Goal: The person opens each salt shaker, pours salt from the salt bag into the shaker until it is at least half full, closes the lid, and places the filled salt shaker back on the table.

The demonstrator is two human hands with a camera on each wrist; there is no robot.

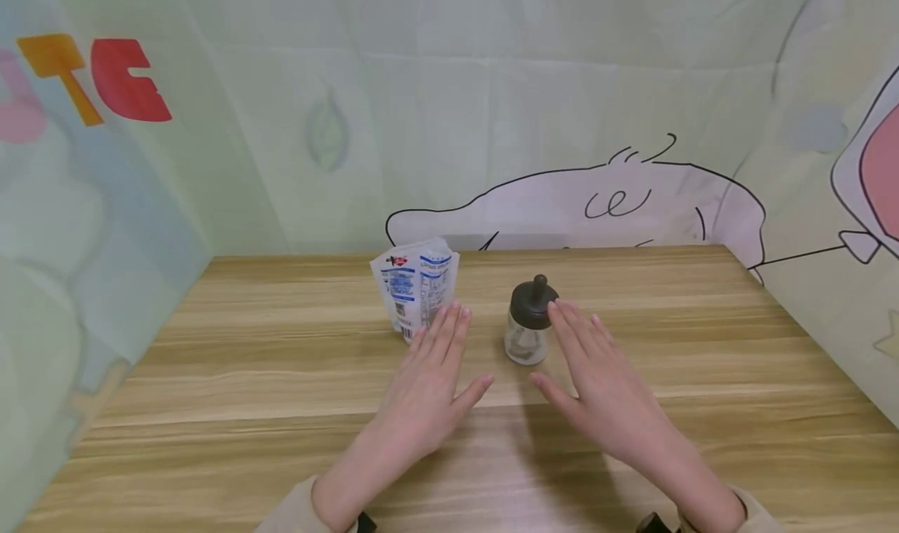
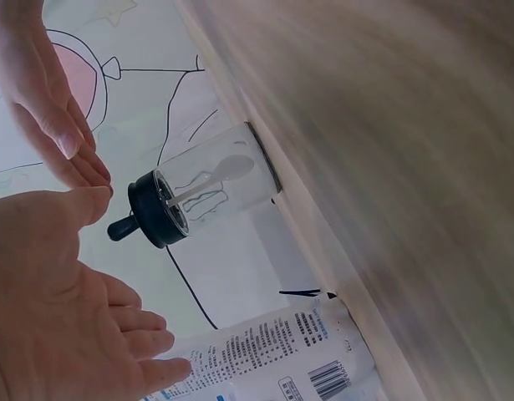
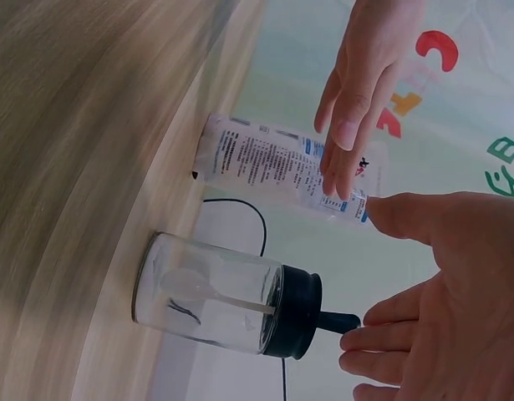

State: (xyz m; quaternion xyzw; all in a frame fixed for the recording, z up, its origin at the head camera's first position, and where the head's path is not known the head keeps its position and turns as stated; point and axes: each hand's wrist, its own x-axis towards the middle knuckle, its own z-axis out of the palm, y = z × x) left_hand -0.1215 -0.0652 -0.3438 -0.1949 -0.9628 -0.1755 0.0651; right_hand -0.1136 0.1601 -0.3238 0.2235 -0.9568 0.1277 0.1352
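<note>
A white plastic pouch (image 1: 416,289) with blue print and a barcode stands upright on the wooden table. To its right stands a clear glass seasoning jar (image 1: 527,342) with a black knobbed lid (image 3: 294,312); a pale spoon (image 2: 213,179) hangs from the lid inside it. My left hand (image 1: 424,400) hovers over the table in front of the pouch, fingers straight and holding nothing. Also straight-fingered and holding nothing, my right hand (image 1: 607,389) is raised just in front and to the right of the jar. The thumbs point toward each other, apart.
The wood-grain table (image 1: 281,377) reaches back to a printed cloth backdrop (image 1: 295,127) with cartoon drawings, which also runs along both sides. The pouch and jar stand in the table's back half with a small gap between them.
</note>
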